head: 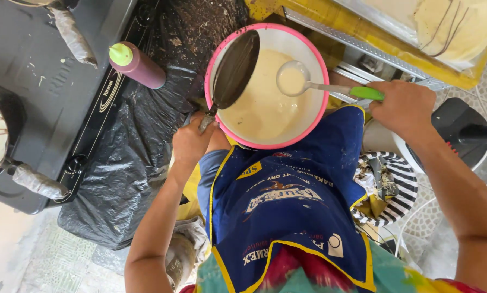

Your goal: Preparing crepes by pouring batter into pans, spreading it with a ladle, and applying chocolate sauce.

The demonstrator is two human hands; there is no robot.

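Left hand (192,142) clamped on tilted pan's (235,69) handle, right hand (403,106) gripping ladle's (293,79) green handle over runny, likely drippy batter (265,111) in pink-rimmed bowl (322,65).

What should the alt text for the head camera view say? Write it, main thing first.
Seen from above, a person's right hand holds a green-handled ladle of pale batter over a pink-rimmed bowl of batter, while the left hand tilts a small dark pan over it. A maroon squeeze bottle lies on black plastic beside a stove.
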